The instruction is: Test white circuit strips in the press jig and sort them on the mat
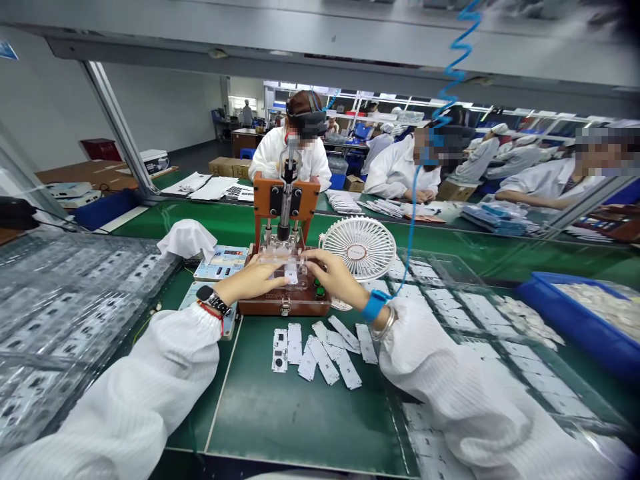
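Observation:
A white circuit board (291, 275) lies in the clear nest of a brown test fixture (285, 306), under a toggle clamp (285, 207) on an orange bracket. My left hand (255, 279) reaches in from the left, fingers stretched out and the thumb close to the board. From the right, my right hand (331, 272) rests at the clear plate's edge, its fingers extended and apart, above the green buttons (319, 291). Whether fingertips touch the board is hard to see. In front of the fixture, several loose white boards (323, 360) lie on the green mat (300, 427).
Left are clear trays of boards (80, 313) and a meter (223, 261) half under a white cloth (188, 240). A white fan (359, 248), more trays (480, 310) and a blue bin (590, 320) stand right. A blue coiled cord (411, 227) runs to my right wrist strap. Co-workers sit opposite.

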The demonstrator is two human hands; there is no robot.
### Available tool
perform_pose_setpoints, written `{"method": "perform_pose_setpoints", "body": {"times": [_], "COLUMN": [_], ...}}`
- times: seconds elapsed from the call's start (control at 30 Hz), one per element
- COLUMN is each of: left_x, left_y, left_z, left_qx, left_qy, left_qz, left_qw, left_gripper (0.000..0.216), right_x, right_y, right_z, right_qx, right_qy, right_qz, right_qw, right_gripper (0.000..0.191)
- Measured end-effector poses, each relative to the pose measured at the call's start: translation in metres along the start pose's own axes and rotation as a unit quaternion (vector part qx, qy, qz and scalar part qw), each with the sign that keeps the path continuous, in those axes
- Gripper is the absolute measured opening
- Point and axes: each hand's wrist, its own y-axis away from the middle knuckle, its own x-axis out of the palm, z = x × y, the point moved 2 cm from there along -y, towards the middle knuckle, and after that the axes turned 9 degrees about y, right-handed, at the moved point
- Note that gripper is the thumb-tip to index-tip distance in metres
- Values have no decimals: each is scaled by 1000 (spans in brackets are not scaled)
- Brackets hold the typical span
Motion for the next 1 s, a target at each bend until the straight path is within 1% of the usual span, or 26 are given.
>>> {"method": "perform_pose_setpoints", "body": {"times": [0.1, 0.17, 0.2, 0.27, 0.3, 0.33, 0.37, 0.4, 0.47, 0.53, 0.57, 0.63, 0.67, 0.7, 0.77, 0.8, 0.83, 0.9, 1.0], "left_x": [3, 6, 7, 9, 9, 8, 7, 4, -6, -20, -28, -43, -49, -55, -61, -62, -61, -57, -50], "left_y": [-6, -10, -11, -11, -10, -7, -4, 1, 16, 34, 43, 62, 70, 78, 89, 93, 96, 99, 98], "left_z": [-2, -2, -2, -4, -5, -8, -10, -12, -14, -9, -5, 9, 17, 25, 38, 43, 47, 53, 55], "left_qx": [-7, -11, -15, -23, -26, -28, -28, -27, -28, -44, -62, -115, -141, -163, -189, -197, -206, -223, -221], "left_qy": [15, 17, 14, 2, -5, -10, -14, -19, -33, -53, -64, -84, -89, -91, -89, -90, -93, -102, -100], "left_qz": [9, 24, 32, 37, 34, 28, 21, 13, -6, -12, -5, 31, 53, 71, 95, 104, 111, 122, 117], "left_qw": [1000, 1000, 999, 999, 999, 999, 999, 999, 999, 998, 996, 989, 985, 980, 973, 971, 968, 962, 963], "left_gripper": [57, 54, 53, 52, 51, 50, 49, 47, 44, 42, 42, 46, 51, 58, 74, 80, 85, 94, 103], "right_x": [-26, -49, -62, -85, -94, -100, -102, -102, -99, -95, -95, -100, -103, -106, -103, -97, -88, -65, -35], "right_y": [2, -5, -14, -40, -58, -78, -99, -120, -153, -171, -174, -166, -157, -145, -114, -98, -83, -62, -53], "right_z": [6, 19, 29, 53, 65, 75, 85, 92, 102, 107, 109, 116, 120, 125, 132, 133, 131, 122, 106], "right_qx": [43, 42, 28, -10, -18, -13, 6, 33, 77, 104, 108, 83, 46, -10, -140, -198, -234, -273, -309], "right_qy": [-53, -95, -115, -149, -164, -179, -190, -199, -214, -246, -267, -298, -293, -271, -194, -150, -114, -68, -36], "right_qz": [-64, -140, -186, -266, -286, -285, -262, -229, -153, -86, -65, -51, -58, -69, -95, -109, -127, -161, -193], "right_qw": [996, 985, 975, 952, 944, 942, 946, 952, 962, 960, 955, 949, 953, 960, 966, 962, 957, 946, 931], "right_gripper": [21, 19, 18, 16, 14, 12, 10, 13, 25, 29, 26, 13, 8, 7, 16, 19, 19, 19, 25]}}
